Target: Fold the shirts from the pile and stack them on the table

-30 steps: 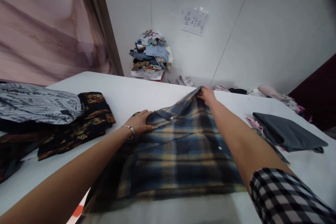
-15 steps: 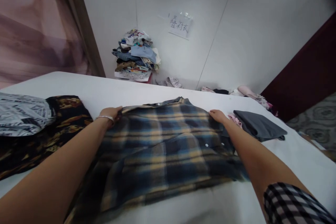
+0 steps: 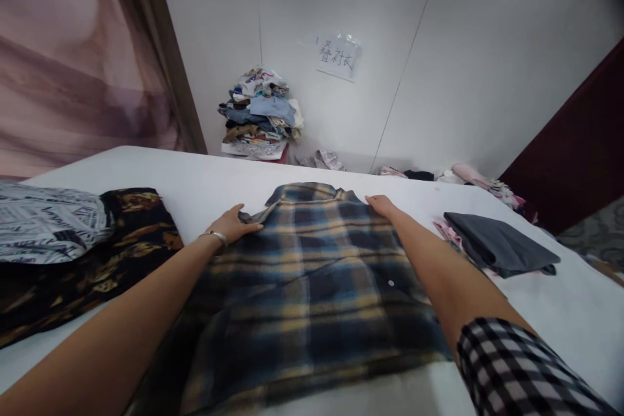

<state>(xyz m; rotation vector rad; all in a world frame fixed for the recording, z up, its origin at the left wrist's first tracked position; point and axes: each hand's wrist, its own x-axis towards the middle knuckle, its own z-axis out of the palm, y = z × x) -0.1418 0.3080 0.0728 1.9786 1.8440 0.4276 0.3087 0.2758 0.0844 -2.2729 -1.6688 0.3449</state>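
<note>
A plaid shirt in navy, tan and grey lies spread over the white table, its collar at the far end and its hem towards me. At the shirt's left shoulder, my left hand, with a bracelet at the wrist, has the cloth edge between thumb and fingers. My right hand pinches the right shoulder edge. My right forearm hides part of the shirt's right side. A small white button shows on the cloth at lower right.
A black-and-brown patterned garment and a white printed one lie at left. Folded dark grey cloth rests at right on the table. Behind stand a clothes pile and a wall with a paper sign.
Both hands have moved inward along the shirt's upper edge, towards the collar. The collar now stands out more openly, and the view has shifted slightly.
</note>
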